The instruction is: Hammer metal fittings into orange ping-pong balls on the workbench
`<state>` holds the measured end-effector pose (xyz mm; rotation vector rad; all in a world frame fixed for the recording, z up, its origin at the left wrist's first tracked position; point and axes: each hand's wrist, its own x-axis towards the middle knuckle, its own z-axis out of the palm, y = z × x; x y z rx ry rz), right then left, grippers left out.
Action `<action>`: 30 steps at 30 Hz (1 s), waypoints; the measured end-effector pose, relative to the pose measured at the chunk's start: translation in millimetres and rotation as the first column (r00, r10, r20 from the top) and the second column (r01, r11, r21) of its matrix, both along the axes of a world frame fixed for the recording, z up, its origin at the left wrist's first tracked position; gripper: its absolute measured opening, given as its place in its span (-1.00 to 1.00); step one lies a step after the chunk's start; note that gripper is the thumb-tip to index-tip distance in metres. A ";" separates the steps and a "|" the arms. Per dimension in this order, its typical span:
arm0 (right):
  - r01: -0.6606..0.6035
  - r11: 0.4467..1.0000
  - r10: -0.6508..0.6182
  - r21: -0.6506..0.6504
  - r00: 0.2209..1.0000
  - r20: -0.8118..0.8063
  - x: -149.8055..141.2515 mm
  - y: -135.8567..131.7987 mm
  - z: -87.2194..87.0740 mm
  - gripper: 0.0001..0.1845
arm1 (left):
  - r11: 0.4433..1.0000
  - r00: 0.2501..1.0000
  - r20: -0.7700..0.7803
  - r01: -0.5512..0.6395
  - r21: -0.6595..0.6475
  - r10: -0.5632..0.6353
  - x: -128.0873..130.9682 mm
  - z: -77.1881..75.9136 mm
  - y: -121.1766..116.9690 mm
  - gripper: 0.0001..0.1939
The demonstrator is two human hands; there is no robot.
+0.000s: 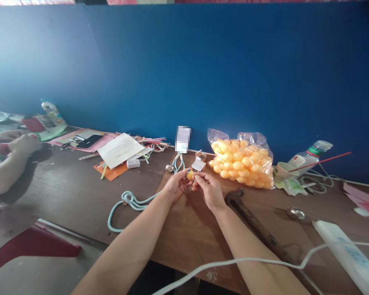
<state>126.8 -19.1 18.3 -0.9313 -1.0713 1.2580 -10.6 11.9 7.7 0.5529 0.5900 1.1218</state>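
The big clear bag (pixel 241 162) is full of yellow balls. Just left of the bag, and nearer the person, is a small yellow ball (pixel 190 175). The left hand (pixel 176 186) pinches it from one side, and the right hand (pixel 211 191) pinches it from the other, so both hands are closed on it. A shiny bit shows by the ball, but it is too small to make out. Farther left of the bag lies a loopy light blue cord (pixel 113 215). A hammer (pixel 253 224) lies in front of the bag. Right of the bag are a paper cup (pixel 283 170) and a bottle (pixel 312 156).
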 end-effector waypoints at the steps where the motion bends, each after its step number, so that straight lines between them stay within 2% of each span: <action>1: -0.002 1.000 0.002 -0.006 1.000 -0.008 -0.2 0.1 -0.5 -0.66 | 1.000 1.000 -0.006 -0.001 -0.004 0.000 0.5 0.3 0.1 -0.76; 10: -0.022 0.999 0.020 -0.027 0.996 -0.082 0.5 2.3 -2.7 -0.70 | 1.000 1.000 -0.008 -0.024 0.018 0.024 2.1 -5.7 4.2 -0.78; 17: -0.013 0.997 0.007 -0.074 0.997 -0.078 -0.8 2.5 -2.9 -0.68 | 0.999 0.999 -0.009 -0.047 0.015 0.047 2.6 -2.6 1.9 -0.79; 25: 0.054 0.992 -0.077 -0.114 0.975 -0.209 5.7 7.9 -1.0 -0.69 | 0.998 0.996 -0.069 -0.063 -0.028 0.061 2.9 -1.0 1.8 -0.80; 30: 0.018 0.991 -0.044 -0.131 0.979 -0.200 4.8 8.4 -3.1 -0.72 | 0.997 0.995 -0.071 -0.072 -0.040 0.069 3.0 0.8 1.5 -0.80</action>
